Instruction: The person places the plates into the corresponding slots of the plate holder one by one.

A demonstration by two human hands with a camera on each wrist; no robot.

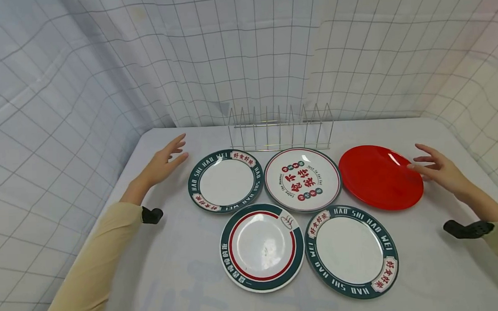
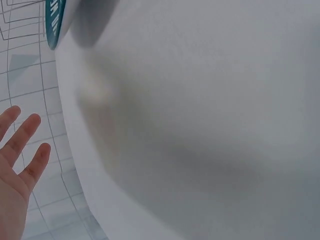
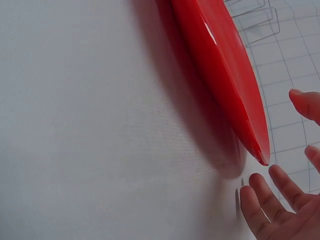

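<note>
My right hand (image 1: 441,170) is held with its fingers apart at the right edge of a glossy red plate (image 1: 379,179). From the head its thumb overlaps the rim; in the right wrist view the fingers (image 3: 267,200) are spread just off the plate's edge, gripping nothing. To the left, my left hand (image 1: 161,165) hovers over the table with loosely extended fingers and holds nothing. Nearest to it lies a white plate with a dark green lettered rim (image 1: 226,181); part of that rim (image 2: 54,22) shows in the left wrist view.
Between those plates lies a white plate with red characters (image 1: 304,204). In front are a green-rimmed plate with a red ring (image 1: 263,272) and another green lettered plate (image 1: 353,288). A wire dish rack (image 1: 279,124) stands behind, against grid-patterned curtains (image 1: 243,47) enclosing the white table (image 1: 183,271).
</note>
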